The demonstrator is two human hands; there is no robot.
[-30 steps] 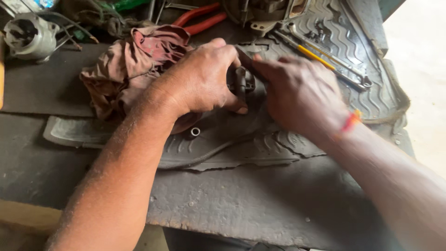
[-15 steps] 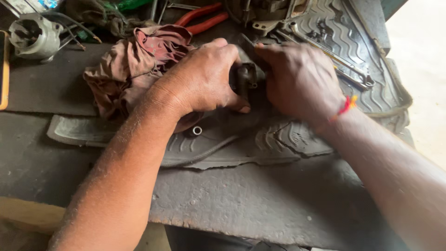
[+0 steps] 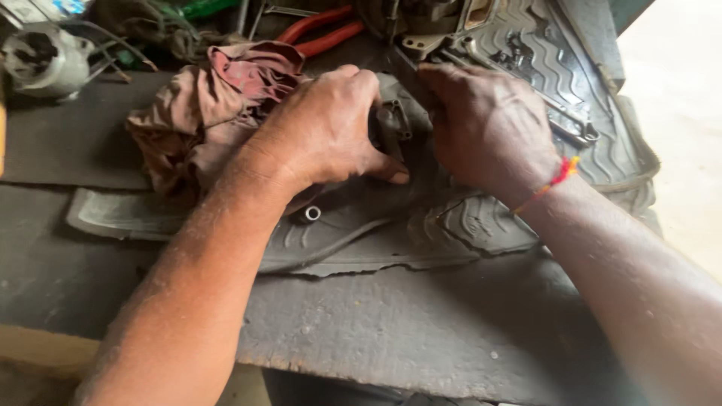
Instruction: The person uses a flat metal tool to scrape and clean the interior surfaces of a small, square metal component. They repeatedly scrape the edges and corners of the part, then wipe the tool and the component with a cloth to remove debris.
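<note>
Dark metal part (image 3: 392, 124), at upper centre of the frame, sits between both hands on the ribbed rubber mat (image 3: 451, 225). Left hand (image 3: 323, 131) is closed around its left side; right hand (image 3: 489, 124) presses on it from the right, how tightly I cannot tell. It seems a fitting step needing steady holding. Crumpled rag (image 3: 203, 113) touches the left hand; a small metal ring (image 3: 312, 213) lies near; red pliers (image 3: 320, 30) and wrench (image 3: 568, 124) lie behind.

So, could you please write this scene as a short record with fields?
place: workbench with a ribbed rubber mat
left hand: grips a dark metal part
right hand: on the same part, from the other side
behind left hand: brown rag
near left wrist: small metal sleeve
far edge: red pliers, wrench
</note>
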